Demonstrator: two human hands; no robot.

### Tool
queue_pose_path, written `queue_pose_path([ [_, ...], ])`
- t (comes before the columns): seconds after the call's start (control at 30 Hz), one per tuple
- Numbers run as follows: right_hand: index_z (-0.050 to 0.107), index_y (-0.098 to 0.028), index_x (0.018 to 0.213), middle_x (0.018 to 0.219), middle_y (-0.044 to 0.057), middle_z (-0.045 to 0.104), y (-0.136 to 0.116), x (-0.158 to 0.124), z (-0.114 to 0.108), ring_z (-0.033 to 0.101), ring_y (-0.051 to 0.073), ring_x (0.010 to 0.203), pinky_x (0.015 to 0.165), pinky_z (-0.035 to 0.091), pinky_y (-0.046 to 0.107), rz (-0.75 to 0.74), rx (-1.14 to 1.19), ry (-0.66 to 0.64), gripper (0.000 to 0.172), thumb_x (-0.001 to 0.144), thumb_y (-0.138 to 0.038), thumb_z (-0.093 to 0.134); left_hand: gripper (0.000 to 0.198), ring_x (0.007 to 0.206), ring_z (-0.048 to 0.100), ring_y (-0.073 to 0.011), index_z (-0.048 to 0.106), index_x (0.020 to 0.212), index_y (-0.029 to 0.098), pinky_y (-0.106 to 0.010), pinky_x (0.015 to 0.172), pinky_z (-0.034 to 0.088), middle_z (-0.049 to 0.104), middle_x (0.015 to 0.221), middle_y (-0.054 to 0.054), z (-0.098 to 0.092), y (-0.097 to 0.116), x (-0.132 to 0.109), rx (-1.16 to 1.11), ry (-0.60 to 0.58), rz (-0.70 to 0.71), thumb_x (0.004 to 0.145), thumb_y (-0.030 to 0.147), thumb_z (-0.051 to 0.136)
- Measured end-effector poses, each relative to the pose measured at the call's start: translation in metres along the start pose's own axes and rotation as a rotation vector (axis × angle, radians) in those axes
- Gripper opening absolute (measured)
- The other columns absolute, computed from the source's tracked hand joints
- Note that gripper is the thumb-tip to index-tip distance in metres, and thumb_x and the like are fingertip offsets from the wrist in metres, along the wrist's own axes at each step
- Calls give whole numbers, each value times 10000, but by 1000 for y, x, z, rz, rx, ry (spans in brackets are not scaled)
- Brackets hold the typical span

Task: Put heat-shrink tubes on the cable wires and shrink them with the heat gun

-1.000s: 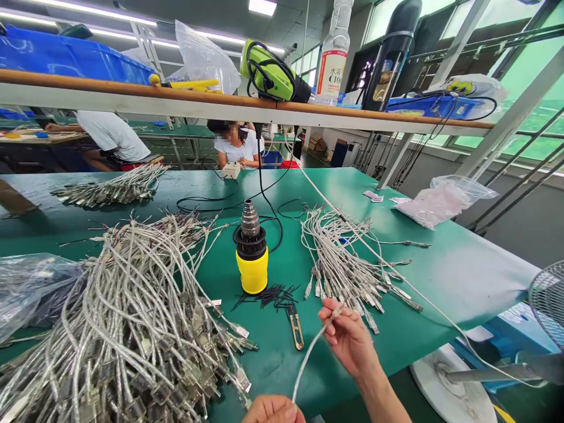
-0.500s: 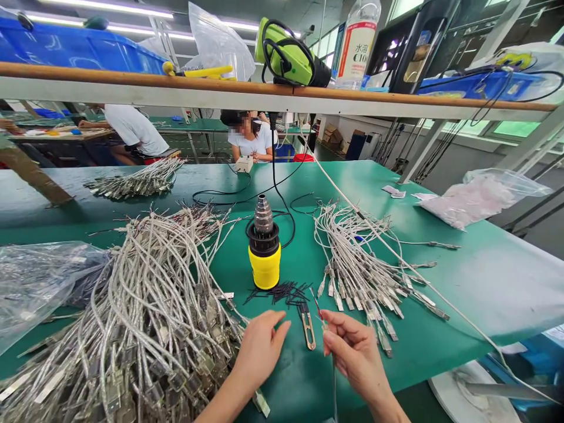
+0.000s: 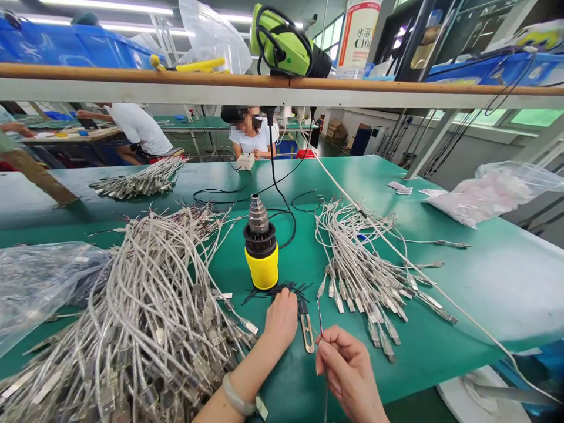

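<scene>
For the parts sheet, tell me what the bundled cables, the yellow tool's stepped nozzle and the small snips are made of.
The braided cables look like silvery metal braid, perhaps under a clear sheath, given their woven sheen. The stepped nozzle looks like bare polished metal, shiny with reflections. The snips look like metal with a brass-coloured finish; the exact alloy cannot be told.

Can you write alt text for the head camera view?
On a green workbench, the right hand pinches a thin wire beside small snips, while the left hand sits by short black pieces. Bundles of braided cables with metal connectors lie either side of a yellow-and-black cylindrical tool.
</scene>
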State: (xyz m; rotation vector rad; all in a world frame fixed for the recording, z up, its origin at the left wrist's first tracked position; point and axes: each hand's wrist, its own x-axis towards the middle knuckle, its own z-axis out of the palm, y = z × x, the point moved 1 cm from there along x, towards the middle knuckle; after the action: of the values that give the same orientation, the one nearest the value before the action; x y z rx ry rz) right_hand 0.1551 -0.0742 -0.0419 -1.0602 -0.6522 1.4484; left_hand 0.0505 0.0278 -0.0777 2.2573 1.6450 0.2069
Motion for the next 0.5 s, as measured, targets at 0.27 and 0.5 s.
queue_pose_path([
  [0.27, 600, -153, 785, 455, -52, 510, 2, -7, 12, 397, 30, 382, 400, 255, 141, -116, -17, -17, 309, 748, -445, 697, 226, 707, 545, -195, 541, 781, 139, -355, 688, 452, 551, 729, -45, -29, -6, -20, -320, 34, -25, 874, 69, 347],
  [0.5, 530, -184, 576, 405, -35, 496, 0, -31, 32, 390, 67, 346, 376, 286, 181, -275, -461, 12, 315, 803, -396, 582, 281, 477, 411, -57, 556, 1042, 146, -153, 408, 357, 569, 703, 21, -95, -18, -92, -1420, -83, -277, 801, 284, 600],
])
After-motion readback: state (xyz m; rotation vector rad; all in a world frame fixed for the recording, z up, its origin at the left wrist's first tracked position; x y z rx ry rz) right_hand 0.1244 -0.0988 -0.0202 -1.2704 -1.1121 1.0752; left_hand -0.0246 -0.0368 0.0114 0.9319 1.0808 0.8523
